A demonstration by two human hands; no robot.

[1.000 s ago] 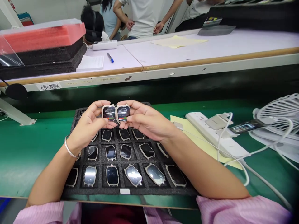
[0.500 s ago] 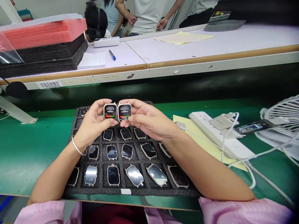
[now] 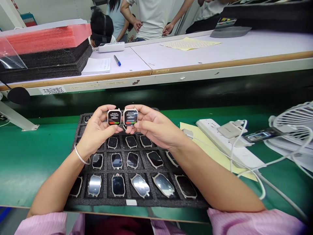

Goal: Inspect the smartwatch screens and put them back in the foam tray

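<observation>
Between thumb and fingers, my left hand [image 3: 99, 125] grips a smartwatch body [image 3: 114, 117] with no strap. Its lit screen shows small white text above a red and green bar. Close beside it, a second smartwatch body [image 3: 130, 117] with a similar lit screen is pinched in my right hand [image 3: 154, 125]. Both screens face me, upright, above a black foam tray [image 3: 105, 169]. Rows of strapless smartwatches with dark screens, such as a tilted one [image 3: 163, 185] in the front row, lie in its compartments. My hands and forearms hide part of the tray.
Right of the tray, a white power strip [image 3: 220, 140] with chargers and cables lies by yellow paper [image 3: 207, 147] and a white fan [image 3: 293, 120]. On the raised shelf [image 3: 176, 60] are stacked foam trays [image 3: 49, 49], a notepad [image 3: 96, 65] and a pen [image 3: 117, 60]. Several people are beyond.
The watch in my left hand has shifted slightly left, widening the small gap between the two watches. Both hands keep their hold, and the view has tilted slightly.
</observation>
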